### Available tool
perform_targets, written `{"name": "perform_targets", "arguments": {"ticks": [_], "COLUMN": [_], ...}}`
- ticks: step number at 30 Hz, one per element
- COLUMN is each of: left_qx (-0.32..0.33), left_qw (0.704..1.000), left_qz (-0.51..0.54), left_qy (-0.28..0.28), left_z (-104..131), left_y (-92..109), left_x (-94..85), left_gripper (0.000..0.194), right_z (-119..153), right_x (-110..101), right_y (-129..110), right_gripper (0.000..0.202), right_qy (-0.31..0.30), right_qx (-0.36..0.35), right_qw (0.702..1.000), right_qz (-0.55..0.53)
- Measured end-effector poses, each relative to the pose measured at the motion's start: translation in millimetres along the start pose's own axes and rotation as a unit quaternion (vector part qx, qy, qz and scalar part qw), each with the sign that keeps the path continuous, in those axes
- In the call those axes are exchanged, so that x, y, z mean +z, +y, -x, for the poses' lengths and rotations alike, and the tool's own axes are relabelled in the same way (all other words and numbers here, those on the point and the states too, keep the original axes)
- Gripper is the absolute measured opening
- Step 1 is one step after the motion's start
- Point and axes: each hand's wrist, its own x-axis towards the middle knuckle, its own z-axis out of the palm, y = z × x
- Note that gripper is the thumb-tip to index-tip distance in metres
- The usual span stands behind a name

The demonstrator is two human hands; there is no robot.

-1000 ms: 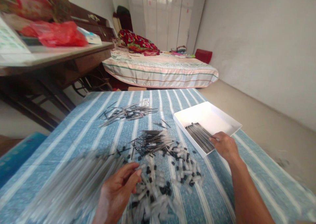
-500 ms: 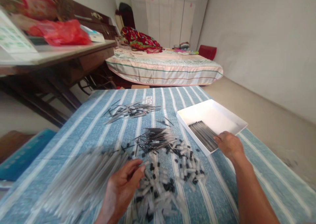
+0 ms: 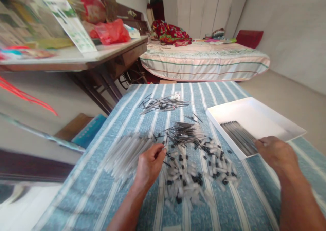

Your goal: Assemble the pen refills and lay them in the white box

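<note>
Fingers of the left hand (image 3: 149,165) pinch a small pale piece (image 3: 164,147), translucent tubes (image 3: 128,154) at their left; fingers of the right hand (image 3: 279,154), grip indeterminable, adjoin dark rods (image 3: 238,137) in the white box (image 3: 271,119).

Blue, white-striped cloth tabletop (image 3: 251,193): open lane nearside, between forearms, past small white and black plastic caps (image 3: 196,179). Narrow strip between caps and white, low-walled rectangular box (image 3: 272,119); walls bar level entry. Right hand (image 3: 280,156) obstructs its near side. Long translucent tubes (image 3: 126,154) crowd left hand (image 3: 150,165).
</note>
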Motion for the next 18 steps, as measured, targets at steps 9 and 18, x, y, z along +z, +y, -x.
{"name": "perform_targets", "arguments": {"ticks": [9, 18], "left_qx": [0.142, 0.152], "left_qw": [0.956, 0.933], "left_qz": [-0.246, -0.295], "left_qy": [-0.070, -0.138], "left_z": [2.8, 5.8], "left_y": [-1.8, 3.8], "left_x": [2.0, -0.3], "left_gripper": [0.016, 0.019], "right_z": [26.7, 67.4], "right_x": [-3.9, 6.9], "right_y": [-83.6, -150.5], "right_gripper": [0.023, 0.022], "right_qy": [0.137, 0.008], "right_qx": [-0.255, -0.409], "right_qw": [0.937, 0.872], "right_qz": [-0.197, -0.269]}}
